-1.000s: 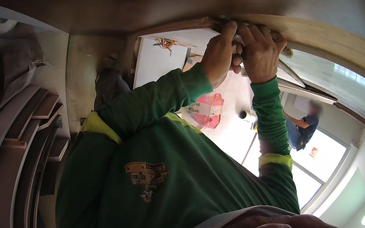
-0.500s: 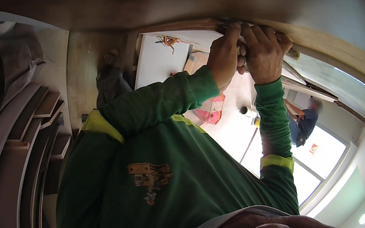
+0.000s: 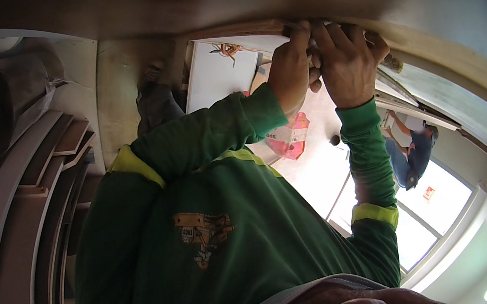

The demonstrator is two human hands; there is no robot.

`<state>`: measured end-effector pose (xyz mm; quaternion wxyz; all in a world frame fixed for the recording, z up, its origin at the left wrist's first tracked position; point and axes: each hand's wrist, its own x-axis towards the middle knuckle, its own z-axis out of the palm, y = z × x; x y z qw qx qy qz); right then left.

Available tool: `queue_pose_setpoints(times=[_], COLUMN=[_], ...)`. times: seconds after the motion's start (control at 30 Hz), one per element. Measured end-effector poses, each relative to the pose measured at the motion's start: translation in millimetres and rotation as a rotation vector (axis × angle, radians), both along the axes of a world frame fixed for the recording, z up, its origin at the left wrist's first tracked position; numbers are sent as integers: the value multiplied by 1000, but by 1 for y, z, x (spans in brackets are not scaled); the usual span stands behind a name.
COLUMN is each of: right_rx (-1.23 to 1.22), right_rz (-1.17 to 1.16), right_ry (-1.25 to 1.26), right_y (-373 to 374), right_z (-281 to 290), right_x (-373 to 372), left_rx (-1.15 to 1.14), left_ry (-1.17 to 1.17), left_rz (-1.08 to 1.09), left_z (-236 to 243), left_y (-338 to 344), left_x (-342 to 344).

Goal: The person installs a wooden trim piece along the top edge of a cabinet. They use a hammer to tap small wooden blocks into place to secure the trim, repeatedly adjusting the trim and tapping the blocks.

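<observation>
as right hand [image 3: 347, 68] reaches, wooden edge [image 3: 442, 53] touches it

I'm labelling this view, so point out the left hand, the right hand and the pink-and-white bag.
Left hand [image 3: 293, 73]: head view, on the middle of the hand.
Right hand [image 3: 347, 67]: head view, on the back of the hand.
Pink-and-white bag [image 3: 294, 136]: head view, near its middle.

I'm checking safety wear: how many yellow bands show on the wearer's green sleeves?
2: one yellow band on the left sleeve, another on the right sleeve. Others may be hidden.
</observation>
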<state>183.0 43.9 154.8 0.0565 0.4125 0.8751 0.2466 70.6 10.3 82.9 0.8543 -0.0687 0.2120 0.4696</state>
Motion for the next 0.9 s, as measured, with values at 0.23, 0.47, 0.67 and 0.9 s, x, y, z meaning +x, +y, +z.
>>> queue_pose_setpoints(times=[0.23,0.47,0.67,0.9], right_rx=[-16,-43,9,-33], right_rz=[-78,-98,-20,7], right_ry=[42,94,128,77], right_y=[-4,-8,-3,-5], right_z=[7,7,1,22], right_x=[10,17,16,3], left_rx=[67,79,102,115], left_ry=[66,43,105,52], left_rz=[-10,-4,76,63], left_z=[8,11,16,23], left_y=[1,-2,-2,-5], left_x=[9,11,5,-6])
